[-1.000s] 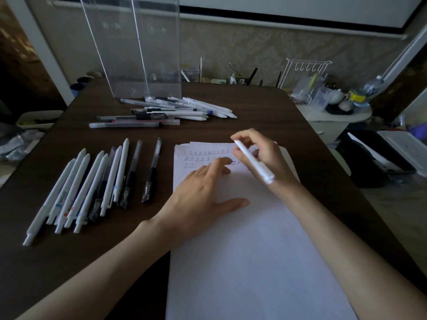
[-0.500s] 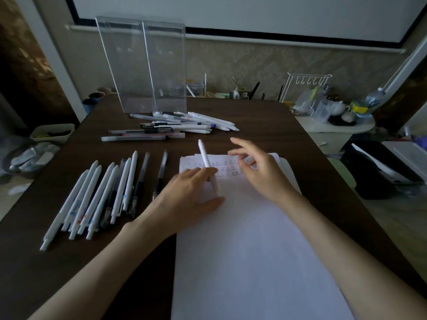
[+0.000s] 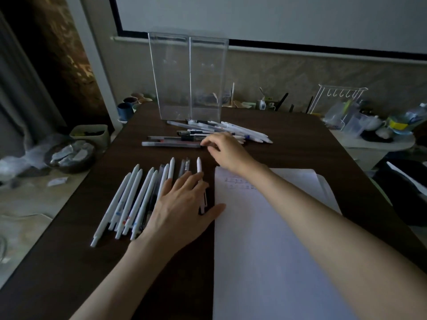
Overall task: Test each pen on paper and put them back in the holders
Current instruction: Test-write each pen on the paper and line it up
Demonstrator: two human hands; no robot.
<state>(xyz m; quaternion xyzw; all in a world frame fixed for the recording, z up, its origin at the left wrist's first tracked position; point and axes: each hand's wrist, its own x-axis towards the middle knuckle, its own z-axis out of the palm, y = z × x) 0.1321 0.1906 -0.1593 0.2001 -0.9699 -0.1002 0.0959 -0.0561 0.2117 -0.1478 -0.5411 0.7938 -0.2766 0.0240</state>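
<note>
White pen (image 3: 199,168) lies flat under left grip (image 3: 184,204), fingers spread and pressing it into the tested row (image 3: 138,195) just left of the paper (image 3: 265,239); likely kept apart from untested stock. Right grip (image 3: 225,150) is ahead, at the untested pile (image 3: 231,131), thumb and forefinger nearly pinched at a clear pen's (image 3: 171,144) end; contact unclear. Beyond the pile, two clear holders (image 3: 188,77) stand upright w/ no pens inside. All on dark bench (image 3: 288,139).

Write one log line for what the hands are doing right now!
left hand: flat on row of pens | right hand: reaching into pen pile | holders: empty | paper: few marks
</note>
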